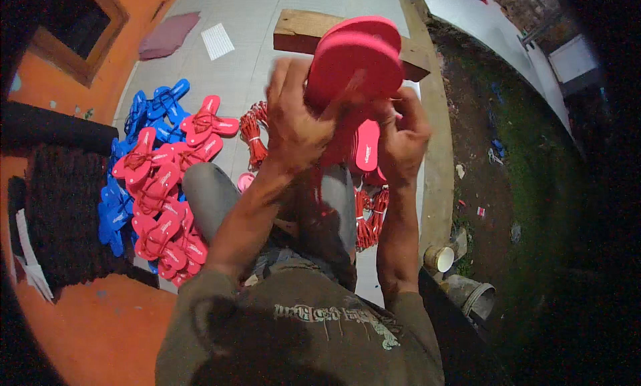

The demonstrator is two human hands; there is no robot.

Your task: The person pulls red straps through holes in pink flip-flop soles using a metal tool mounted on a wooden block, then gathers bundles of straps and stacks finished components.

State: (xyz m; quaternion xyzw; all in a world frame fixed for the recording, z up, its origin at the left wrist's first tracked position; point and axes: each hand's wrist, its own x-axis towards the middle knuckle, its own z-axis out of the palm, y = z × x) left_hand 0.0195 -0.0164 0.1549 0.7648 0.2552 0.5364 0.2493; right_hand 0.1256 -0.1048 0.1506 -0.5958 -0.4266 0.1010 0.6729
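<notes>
Two pink flip-flop soles (357, 59), one overlapping the other, are raised in front of me. My left hand (297, 115) is closed around their left side, slightly blurred. At their lower right edge is my right hand (404, 135), fingers curled and pressed together; what they pinch is hidden. Below the hands lies a stack of pink soles (366, 147), partly covered by my arms. Bundles of red straps (252, 137) lie past my left forearm, and more red strap bundles (379, 219) are beside my right forearm.
Finished pink flip-flops (157, 185) are heaped at the left, over and beside blue flip-flops (117, 212). A wooden beam (290, 33) lies ahead behind the raised soles. A paper sheet (218, 41) and mauve cloth (170, 35) lie farther off. White containers (439, 259) stand at the right edge.
</notes>
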